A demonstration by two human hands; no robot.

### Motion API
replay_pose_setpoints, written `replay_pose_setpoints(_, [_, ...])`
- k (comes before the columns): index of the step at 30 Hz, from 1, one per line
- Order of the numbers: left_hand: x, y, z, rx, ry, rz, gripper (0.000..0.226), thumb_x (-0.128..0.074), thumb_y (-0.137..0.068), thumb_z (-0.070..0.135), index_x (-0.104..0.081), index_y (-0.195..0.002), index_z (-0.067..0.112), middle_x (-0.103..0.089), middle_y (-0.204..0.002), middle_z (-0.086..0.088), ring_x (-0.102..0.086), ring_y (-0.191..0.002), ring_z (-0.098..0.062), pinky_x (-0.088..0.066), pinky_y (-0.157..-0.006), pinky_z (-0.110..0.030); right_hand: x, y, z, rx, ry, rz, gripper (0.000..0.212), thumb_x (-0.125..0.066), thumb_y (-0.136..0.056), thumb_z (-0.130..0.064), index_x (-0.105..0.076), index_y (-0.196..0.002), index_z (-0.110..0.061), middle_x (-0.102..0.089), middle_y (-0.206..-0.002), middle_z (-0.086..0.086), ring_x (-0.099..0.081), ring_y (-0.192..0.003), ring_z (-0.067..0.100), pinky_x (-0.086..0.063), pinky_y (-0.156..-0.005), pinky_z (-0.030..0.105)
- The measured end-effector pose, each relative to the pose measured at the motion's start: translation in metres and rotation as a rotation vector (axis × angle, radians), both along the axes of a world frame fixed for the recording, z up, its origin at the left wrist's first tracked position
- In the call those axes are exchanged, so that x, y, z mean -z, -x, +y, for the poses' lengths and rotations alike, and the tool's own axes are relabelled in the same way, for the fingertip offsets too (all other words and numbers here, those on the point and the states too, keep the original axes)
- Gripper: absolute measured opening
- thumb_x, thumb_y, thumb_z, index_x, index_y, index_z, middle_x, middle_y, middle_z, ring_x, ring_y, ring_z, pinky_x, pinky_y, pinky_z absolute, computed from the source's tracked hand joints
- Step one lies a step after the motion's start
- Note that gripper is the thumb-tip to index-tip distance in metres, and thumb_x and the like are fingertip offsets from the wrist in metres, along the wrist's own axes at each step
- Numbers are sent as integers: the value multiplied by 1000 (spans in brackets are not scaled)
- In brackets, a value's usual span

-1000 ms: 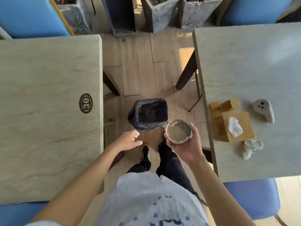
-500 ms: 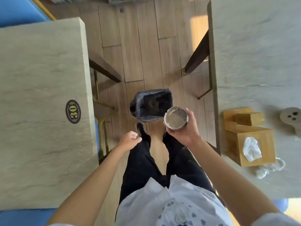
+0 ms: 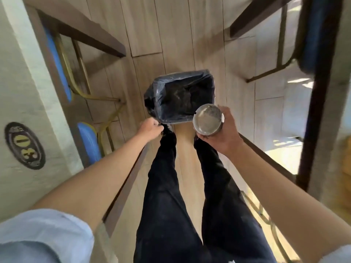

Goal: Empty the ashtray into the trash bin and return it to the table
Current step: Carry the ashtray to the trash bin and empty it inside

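Wooden floor (image 3: 190, 35), tables flanking trash bin (image 3: 182, 97)

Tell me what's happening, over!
Right hand holds ashtray, upright, ash inside. Left hand at trash bin near rim, grip unclear. Bin open, nothing blocking.

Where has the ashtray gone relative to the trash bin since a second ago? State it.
Yes, it moved. The ashtray, held in the right hand, has come closer to the trash bin and now overlaps its near right corner.
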State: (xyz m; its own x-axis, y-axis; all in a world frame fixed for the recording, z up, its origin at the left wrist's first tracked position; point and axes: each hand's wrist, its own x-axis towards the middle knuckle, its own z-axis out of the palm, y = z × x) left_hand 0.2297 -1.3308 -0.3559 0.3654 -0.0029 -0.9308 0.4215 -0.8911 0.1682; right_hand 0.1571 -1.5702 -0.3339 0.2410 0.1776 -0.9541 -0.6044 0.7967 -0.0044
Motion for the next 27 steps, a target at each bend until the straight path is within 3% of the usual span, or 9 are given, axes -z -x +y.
replay_pose_setpoints(4, [59,-16,2,30,-47,-20,15,-60,-91,26,-55,-94,13,-58,-98,-10,-61,-107,-32,-49,-92,-41,60,-6,4,-53,16,22,46,-65,-81,-57,-78,-105,-21,-72,-119,7,-59,-119,27,-37,-101,40])
replay_pose_setpoints(6, [87,-18,5,-6,-78,-6,33,-60,-90,32,-58,-113,8,-64,-116,-11,-56,-119,-33,-48,-98,-42,87,-12,4,-115,68,53,48,-65,-82,-59,-75,-111,-22,-73,-118,7,-62,-115,28,-41,-98,41])
replay_pose_setpoints(9, [121,-19,4,-66,-114,-35,53,-61,-93,30,-47,-138,7,-57,-138,-12,-50,-130,-33,-42,-102,-38,123,-24,2,-210,162,62,52,-62,-85,-62,-70,-119,-23,-70,-121,8,-63,-110,28,-47,-95,42])
replay_pose_setpoints(14, [157,-18,2,-31,-178,-146,42,-56,-97,22,-46,-136,9,-59,-129,-14,-56,-121,-37,-47,-93,-42,165,-53,5,-332,282,54,37,-58,-92,-58,-73,-102,-25,-74,-107,7,-66,-97,27,-50,-92,43])
replay_pose_setpoints(17, [168,-17,1,32,-210,-200,29,-52,-99,18,-51,-126,7,-63,-117,-17,-62,-109,-39,-50,-83,-41,190,-64,12,-413,338,86,31,-61,-91,-57,-68,-107,-31,-72,-112,5,-68,-100,24,-55,-95,44])
replay_pose_setpoints(22, [177,-16,9,72,-195,-250,27,-50,-102,19,-52,-128,9,-64,-112,-15,-63,-103,-36,-44,-75,-37,217,-71,43,-615,360,93,43,-63,-85,-60,-69,-106,-22,-70,-104,6,-66,-90,22,-56,-88,39])
replay_pose_setpoints(24, [180,-16,12,70,-188,-252,28,-51,-102,20,-53,-128,11,-64,-112,-14,-63,-103,-35,-43,-74,-36,223,-74,56,-628,442,94,51,-62,-82,-63,-68,-100,-16,-67,-93,6,-63,-80,21,-53,-78,36])
replay_pose_setpoints(27, [182,-19,15,72,-184,-242,31,-54,-101,20,-54,-131,13,-65,-113,-13,-63,-105,-35,-43,-74,-35,228,-78,69,-625,504,140,64,-59,-73,-71,-70,-101,-15,-69,-88,3,-64,-79,21,-52,-77,37])
